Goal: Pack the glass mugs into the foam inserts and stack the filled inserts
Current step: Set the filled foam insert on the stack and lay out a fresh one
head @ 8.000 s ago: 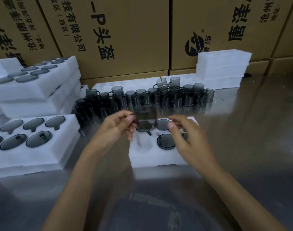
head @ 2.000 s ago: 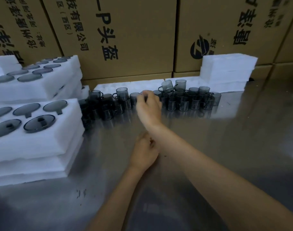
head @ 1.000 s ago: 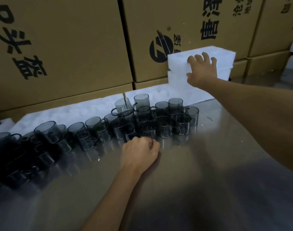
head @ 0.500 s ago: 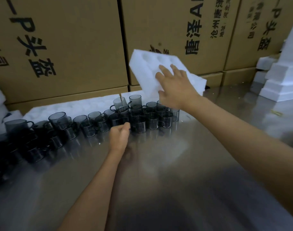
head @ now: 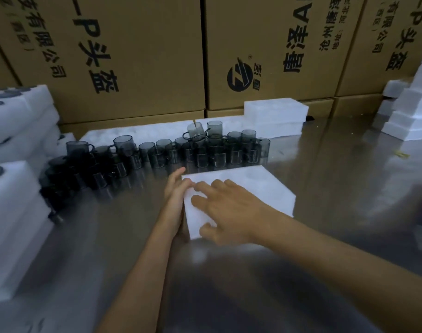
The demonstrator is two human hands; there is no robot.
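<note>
Foam insert, lifted off the rear stack half a second ago, now lies flat on the tabletop before the glass mugs. Right hand presses it, fingers spread; left hand flat against its edge. Loading can begin.

— What can be read on the left cardboard box?
— Large black print running sideways: "—P头盔". Beside it is a smaller line, "技有限公司", with a bracketed "(西区)" above that.

— And the middle cardboard box?
— A round black logo with a stylised Z, tiny characters next to it too small to make out. Then big characters "唐泽A", cut by the top edge, and a smaller line starting "沧州唐泽".

— The right cardboard box?
— "P头盔" again, plus "公司" and "(西区)".
</note>
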